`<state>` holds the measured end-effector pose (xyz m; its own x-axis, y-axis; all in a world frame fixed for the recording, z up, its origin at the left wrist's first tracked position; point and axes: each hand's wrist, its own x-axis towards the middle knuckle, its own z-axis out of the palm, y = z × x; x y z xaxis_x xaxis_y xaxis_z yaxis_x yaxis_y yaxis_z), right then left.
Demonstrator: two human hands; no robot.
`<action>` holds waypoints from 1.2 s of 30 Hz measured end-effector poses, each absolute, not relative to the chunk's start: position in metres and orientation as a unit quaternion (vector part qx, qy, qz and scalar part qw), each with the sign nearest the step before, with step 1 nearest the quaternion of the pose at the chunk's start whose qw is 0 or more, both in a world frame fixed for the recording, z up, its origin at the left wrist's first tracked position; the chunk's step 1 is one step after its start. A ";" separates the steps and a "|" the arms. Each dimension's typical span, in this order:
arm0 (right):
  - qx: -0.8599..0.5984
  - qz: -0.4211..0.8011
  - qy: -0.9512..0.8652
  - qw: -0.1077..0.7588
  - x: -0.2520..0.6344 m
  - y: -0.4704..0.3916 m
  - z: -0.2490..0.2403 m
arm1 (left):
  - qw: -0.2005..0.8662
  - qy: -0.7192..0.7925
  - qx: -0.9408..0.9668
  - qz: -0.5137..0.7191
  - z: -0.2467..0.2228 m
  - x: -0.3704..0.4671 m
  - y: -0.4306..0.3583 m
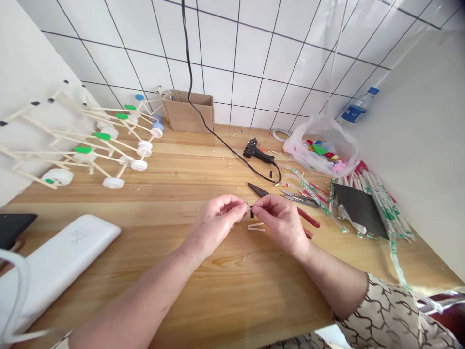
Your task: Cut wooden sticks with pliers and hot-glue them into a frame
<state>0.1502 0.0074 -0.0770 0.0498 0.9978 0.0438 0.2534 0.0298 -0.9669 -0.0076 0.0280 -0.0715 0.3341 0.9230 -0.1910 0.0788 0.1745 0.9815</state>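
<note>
My left hand (215, 224) and my right hand (282, 222) meet above the middle of the table, thumbs and forefingers pinched close together. Something tiny, pale with a dark end, shows between the fingertips; its kind is too small to make out. Just below the fingertips lies a small black piece (252, 214). Short pale sticks (256, 229) rest on the wood beside my right hand. Pliers with red handles (308, 218) lie partly hidden under that hand, their dark jaws sticking out beyond it. Small thread snips (301, 198) lie next to them.
A black glue gun (258, 153) with its cable lies behind the hands. Stick frames with white wheels (113, 182) stand at left, near a cardboard box (192, 112) and white power bank (78, 257). At right are a plastic bag (301, 140) of colourful caps, wrapped sticks (381, 196) and a bottle (358, 107).
</note>
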 end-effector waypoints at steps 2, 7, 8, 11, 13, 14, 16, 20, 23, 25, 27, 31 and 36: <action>-0.560 0.444 -0.516 0.472 0.151 0.010 -0.078 | 0.625 0.452 0.502 0.390 -0.072 -0.008 0.029; -0.528 0.503 -0.434 0.529 0.150 0.013 -0.077 | 0.700 0.430 0.375 0.430 -0.073 -0.002 0.027; -0.523 0.506 -0.426 0.537 0.149 0.012 -0.077 | 0.715 0.420 0.363 0.425 -0.073 -0.001 0.026; -0.515 0.514 -0.416 0.545 0.145 0.010 -0.076 | 0.738 0.398 0.349 0.419 -0.073 0.003 0.023; -0.512 0.521 -0.415 0.542 0.143 0.008 -0.076 | 0.739 0.401 0.336 0.425 -0.074 0.005 0.021; -0.511 0.523 -0.416 0.541 0.143 0.007 -0.075 | 0.740 0.404 0.326 0.428 -0.074 0.005 0.021; -0.512 0.524 -0.423 0.534 0.141 0.006 -0.075 | 0.745 0.406 0.306 0.432 -0.074 0.005 0.021; -0.520 0.517 -0.441 0.517 0.141 0.003 -0.072 | 0.751 0.410 0.286 0.431 -0.075 0.005 0.022; -0.523 0.514 -0.445 0.514 0.141 0.003 -0.071 | 0.750 0.413 0.283 0.432 -0.075 0.005 0.022; -0.527 0.509 -0.451 0.510 0.141 0.003 -0.070 | 0.748 0.413 0.287 0.432 -0.075 0.004 0.022; -0.535 0.501 -0.460 0.502 0.141 0.003 -0.069 | 0.742 0.418 0.300 0.430 -0.074 0.002 0.023; -0.548 0.486 -0.482 0.480 0.142 0.002 -0.067 | 0.725 0.438 0.331 0.416 -0.072 -0.001 0.025; -0.545 0.467 -0.498 0.486 0.144 0.003 -0.070 | 0.719 0.435 0.365 0.401 -0.071 -0.005 0.027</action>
<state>0.1439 0.0028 -0.0701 0.0673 0.9974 -0.0247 0.0890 -0.0306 -0.9956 -0.0046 0.0272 -0.0706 0.2997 0.8942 -0.3326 -0.2598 0.4120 0.8734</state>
